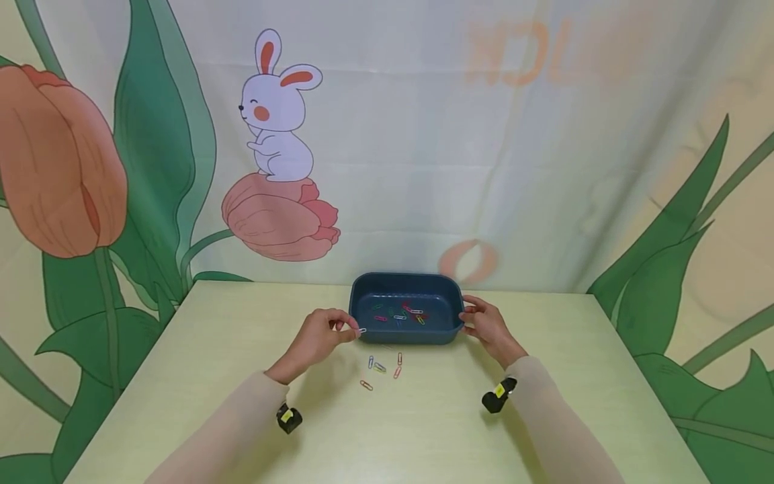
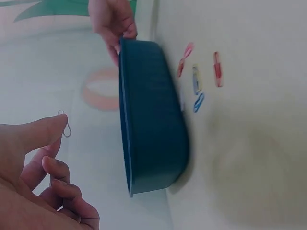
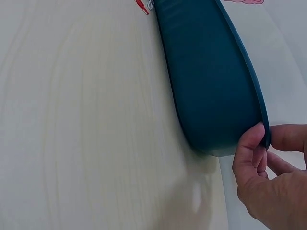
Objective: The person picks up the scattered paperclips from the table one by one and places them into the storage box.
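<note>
Between thumb and finger, my left hand [image 1: 322, 333] pinches a whitish paper clip [image 2: 67, 130], held above the near left corner of a dark blue plastic bin [image 1: 408, 337]. My right hand [image 1: 488, 328] grips the bin's right end; in the right wrist view its thumb and fingers [image 3: 249, 148] close over the rim. Several coloured paper clips, among them a yellow one [image 1: 420, 320] and a pink one [image 1: 380, 318], lie scattered on the bin's floor. In front of the bin are more clips, including a red one [image 1: 366, 385] and a blue one [image 2: 198, 102].
The bin stands near the back edge of a pale wooden table [image 1: 242, 323]. Behind it hangs a cloth backdrop [image 1: 399, 134] printed with a rabbit and tulips. Each wrist wears a small black camera, such as the left one [image 1: 289, 418].
</note>
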`<action>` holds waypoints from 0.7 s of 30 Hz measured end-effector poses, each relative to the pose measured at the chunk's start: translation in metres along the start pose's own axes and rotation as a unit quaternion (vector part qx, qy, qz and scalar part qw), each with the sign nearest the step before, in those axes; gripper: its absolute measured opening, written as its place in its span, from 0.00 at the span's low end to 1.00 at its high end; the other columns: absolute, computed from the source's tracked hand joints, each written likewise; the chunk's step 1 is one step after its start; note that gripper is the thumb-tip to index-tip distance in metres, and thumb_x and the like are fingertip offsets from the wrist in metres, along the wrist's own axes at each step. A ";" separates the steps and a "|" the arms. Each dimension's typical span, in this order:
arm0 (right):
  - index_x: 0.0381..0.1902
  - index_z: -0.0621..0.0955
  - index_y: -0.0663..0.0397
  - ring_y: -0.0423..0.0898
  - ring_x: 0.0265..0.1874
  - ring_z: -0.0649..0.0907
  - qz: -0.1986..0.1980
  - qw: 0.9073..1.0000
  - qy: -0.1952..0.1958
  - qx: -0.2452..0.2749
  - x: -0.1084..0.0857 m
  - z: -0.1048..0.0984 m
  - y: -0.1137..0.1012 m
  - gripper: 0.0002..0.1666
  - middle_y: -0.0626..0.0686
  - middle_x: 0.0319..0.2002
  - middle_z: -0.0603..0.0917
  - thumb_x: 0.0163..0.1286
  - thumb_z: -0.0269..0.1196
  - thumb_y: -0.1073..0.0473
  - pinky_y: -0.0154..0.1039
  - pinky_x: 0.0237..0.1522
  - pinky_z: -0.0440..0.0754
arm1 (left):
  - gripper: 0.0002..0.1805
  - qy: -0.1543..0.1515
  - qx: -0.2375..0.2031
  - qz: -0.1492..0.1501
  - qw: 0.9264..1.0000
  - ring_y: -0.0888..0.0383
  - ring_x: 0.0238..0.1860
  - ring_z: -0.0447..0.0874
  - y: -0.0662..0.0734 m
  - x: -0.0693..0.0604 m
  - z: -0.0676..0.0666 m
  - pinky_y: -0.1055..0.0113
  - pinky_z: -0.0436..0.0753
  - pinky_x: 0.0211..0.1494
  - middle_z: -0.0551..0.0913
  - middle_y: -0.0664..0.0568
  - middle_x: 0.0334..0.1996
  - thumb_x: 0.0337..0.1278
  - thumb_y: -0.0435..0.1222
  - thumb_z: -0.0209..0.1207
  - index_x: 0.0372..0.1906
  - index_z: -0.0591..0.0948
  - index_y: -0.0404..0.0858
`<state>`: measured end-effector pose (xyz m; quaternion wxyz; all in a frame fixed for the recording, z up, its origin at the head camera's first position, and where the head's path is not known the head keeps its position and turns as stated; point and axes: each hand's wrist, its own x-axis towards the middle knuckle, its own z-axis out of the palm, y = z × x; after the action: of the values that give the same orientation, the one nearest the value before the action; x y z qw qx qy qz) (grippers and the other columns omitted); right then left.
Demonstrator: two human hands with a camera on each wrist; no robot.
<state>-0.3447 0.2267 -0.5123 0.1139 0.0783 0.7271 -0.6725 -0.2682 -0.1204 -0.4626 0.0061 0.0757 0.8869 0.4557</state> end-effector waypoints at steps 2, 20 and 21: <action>0.72 0.67 0.50 0.43 0.38 0.76 -0.002 1.000 -0.001 -0.001 0.000 0.000 -0.001 0.31 0.48 0.41 0.71 0.73 0.54 0.67 0.40 0.44 0.82 | 0.04 0.005 -0.004 0.000 1.000 0.54 0.37 0.68 0.003 0.005 -0.003 0.65 0.64 0.34 0.72 0.53 0.28 0.53 0.37 0.69 0.34 0.87 0.43; 0.71 0.67 0.51 0.42 0.35 0.76 -0.006 1.000 0.003 0.003 0.002 0.001 0.001 0.30 0.51 0.43 0.71 0.73 0.54 0.67 0.46 0.49 0.80 | 0.05 0.039 -0.027 0.000 0.999 0.54 0.32 0.68 0.028 0.047 0.000 0.65 0.64 0.32 0.70 0.53 0.26 0.56 0.40 0.68 0.35 0.87 0.43; 0.71 0.67 0.51 0.42 0.35 0.76 -0.007 1.000 0.002 0.002 0.002 0.001 0.001 0.30 0.50 0.43 0.71 0.73 0.54 0.67 0.46 0.49 0.80 | 0.05 0.044 -0.027 0.004 0.999 0.55 0.31 0.68 0.029 0.050 0.000 0.65 0.64 0.32 0.70 0.53 0.25 0.56 0.40 0.67 0.35 0.87 0.43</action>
<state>-0.3462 0.2261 -0.5135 0.1072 0.0748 0.7267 -0.6744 -0.3140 -0.0971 -0.4362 -0.0325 0.0585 0.8732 0.4827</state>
